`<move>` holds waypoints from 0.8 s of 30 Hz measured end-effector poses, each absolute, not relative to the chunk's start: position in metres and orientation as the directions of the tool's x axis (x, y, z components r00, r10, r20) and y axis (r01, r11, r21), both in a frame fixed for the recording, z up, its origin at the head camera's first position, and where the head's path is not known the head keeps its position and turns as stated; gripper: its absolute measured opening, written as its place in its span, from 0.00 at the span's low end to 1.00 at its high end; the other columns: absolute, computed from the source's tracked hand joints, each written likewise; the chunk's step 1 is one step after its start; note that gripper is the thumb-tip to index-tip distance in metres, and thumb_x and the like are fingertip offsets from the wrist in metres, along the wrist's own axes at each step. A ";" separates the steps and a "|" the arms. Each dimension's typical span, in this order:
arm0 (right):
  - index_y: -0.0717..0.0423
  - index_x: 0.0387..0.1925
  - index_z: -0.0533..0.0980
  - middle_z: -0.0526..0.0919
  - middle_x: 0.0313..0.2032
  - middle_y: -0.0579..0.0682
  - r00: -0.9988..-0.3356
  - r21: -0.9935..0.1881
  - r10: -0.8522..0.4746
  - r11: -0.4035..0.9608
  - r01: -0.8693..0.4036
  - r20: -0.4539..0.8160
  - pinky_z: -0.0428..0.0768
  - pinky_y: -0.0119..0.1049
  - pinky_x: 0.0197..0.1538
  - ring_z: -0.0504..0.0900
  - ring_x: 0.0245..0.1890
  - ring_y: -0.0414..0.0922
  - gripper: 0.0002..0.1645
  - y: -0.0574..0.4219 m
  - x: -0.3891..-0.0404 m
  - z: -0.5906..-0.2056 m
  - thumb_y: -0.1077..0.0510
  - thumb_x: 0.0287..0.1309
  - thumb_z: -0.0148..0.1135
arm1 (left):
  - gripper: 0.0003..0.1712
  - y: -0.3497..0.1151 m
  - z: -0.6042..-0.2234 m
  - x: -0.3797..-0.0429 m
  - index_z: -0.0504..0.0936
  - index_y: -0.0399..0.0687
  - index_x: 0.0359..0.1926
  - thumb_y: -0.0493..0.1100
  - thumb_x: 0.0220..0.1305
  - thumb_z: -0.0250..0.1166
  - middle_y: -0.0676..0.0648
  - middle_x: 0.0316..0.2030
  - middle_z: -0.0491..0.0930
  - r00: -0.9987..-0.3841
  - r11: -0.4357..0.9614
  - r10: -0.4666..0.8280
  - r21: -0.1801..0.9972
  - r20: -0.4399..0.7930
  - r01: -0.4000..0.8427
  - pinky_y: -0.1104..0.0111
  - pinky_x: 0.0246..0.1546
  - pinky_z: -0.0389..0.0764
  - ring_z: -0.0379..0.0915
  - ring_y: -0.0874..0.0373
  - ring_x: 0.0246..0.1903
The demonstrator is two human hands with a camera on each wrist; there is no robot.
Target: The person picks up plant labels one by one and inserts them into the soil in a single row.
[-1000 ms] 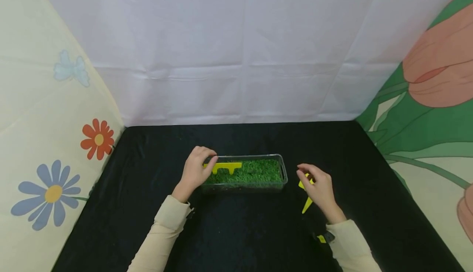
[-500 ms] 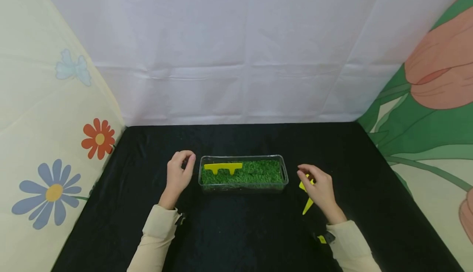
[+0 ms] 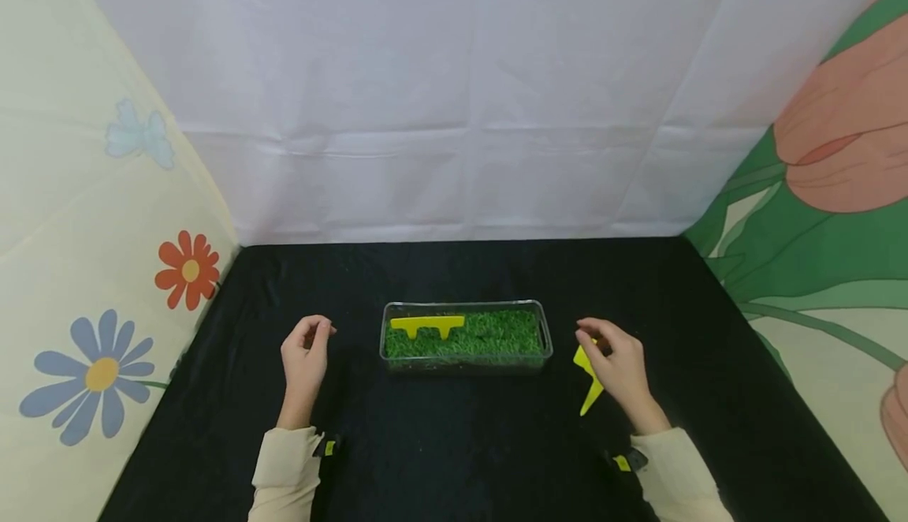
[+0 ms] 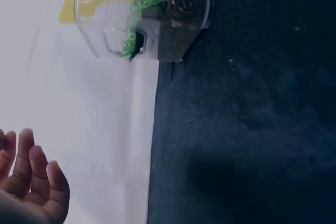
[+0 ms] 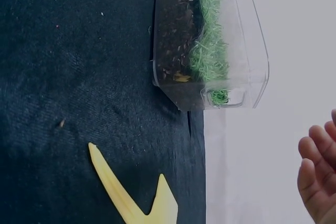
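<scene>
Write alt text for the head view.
A clear tub of green grass, with an upright two-stemmed yellow bar in it, sits on black cloth between a person's left hand and right hand, which partly hides a yellow pointed marker.

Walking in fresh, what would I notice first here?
Probably the bright green grass in the clear tray, midway on the black cloth, with a yellow strip standing in its left half. Next, a yellow stake near the right hand, and the pink flower at far right.
</scene>
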State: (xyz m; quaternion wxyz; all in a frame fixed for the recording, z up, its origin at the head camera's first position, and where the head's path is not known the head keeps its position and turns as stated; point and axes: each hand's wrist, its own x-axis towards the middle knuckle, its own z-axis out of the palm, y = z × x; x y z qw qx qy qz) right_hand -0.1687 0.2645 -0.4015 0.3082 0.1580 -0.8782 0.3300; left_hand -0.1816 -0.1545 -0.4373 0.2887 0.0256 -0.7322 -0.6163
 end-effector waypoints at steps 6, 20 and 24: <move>0.64 0.33 0.79 0.82 0.28 0.55 -0.769 -0.494 -0.058 0.735 -0.464 0.636 0.72 0.23 0.26 0.74 0.24 0.34 0.13 0.267 -0.168 -0.402 0.74 0.41 0.66 | 0.11 -0.164 -0.450 -0.180 0.73 0.23 0.33 0.33 0.64 0.53 0.57 0.21 0.75 -0.875 0.034 -0.444 0.980 0.193 0.199 0.78 0.28 0.73 0.70 0.64 0.24; 0.65 0.34 0.78 0.81 0.28 0.55 -0.840 -0.527 -0.055 0.756 -0.389 0.540 0.70 0.18 0.28 0.75 0.24 0.39 0.09 0.284 -0.172 -0.402 0.72 0.48 0.63 | 0.04 -0.166 -0.450 -0.177 0.73 0.42 0.33 0.33 0.65 0.52 0.55 0.21 0.76 -0.877 -0.079 -0.462 0.979 0.132 0.189 0.77 0.25 0.74 0.72 0.65 0.22; 0.65 0.35 0.78 0.81 0.28 0.55 -0.875 -0.526 -0.050 0.782 -0.334 0.482 0.71 0.22 0.26 0.73 0.23 0.35 0.07 0.292 -0.173 -0.401 0.70 0.51 0.62 | 0.05 -0.166 -0.450 -0.176 0.72 0.46 0.35 0.34 0.66 0.52 0.55 0.21 0.76 -0.881 -0.081 -0.458 0.980 0.123 0.179 0.77 0.26 0.74 0.72 0.65 0.23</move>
